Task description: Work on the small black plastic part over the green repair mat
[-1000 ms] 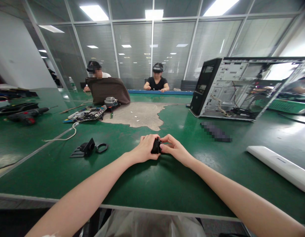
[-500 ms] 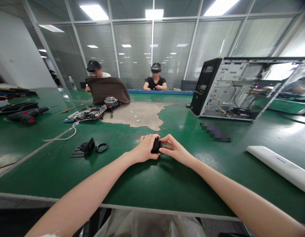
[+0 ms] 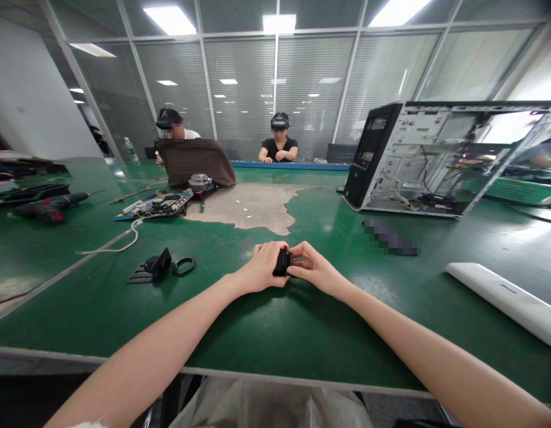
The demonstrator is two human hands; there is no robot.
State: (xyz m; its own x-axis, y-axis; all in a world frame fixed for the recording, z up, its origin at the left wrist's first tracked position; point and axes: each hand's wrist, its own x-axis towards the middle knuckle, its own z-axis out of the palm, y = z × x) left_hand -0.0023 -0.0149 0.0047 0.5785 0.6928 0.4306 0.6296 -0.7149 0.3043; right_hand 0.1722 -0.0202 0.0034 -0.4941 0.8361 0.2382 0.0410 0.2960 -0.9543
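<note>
A small black part, blocky with a round rim on its right side (image 3: 282, 263), is held just above or on the green tabletop; its exact kind I cannot make out. My left hand (image 3: 265, 266) wraps round its left side, closed. From the right, my right hand (image 3: 317, 270) pinches the rim between thumb and fingertips. To the left of my hands lie a black bracket with slotted prongs (image 3: 154, 267) and a black ring (image 3: 184, 266), both apart from the hands.
An open computer case (image 3: 377, 157) stands at the back right. A white oblong device (image 3: 502, 297) lies at right. Left are a circuit board (image 3: 157, 205), a drill (image 3: 52, 205) and a white cable (image 3: 135, 238). Two people sit across the table, one behind a brown cloth-covered object (image 3: 197, 160).
My hands and the black part stay nearly in place, with only slight shifts of the right fingers. Across the table, one person's hand has moved a little.
</note>
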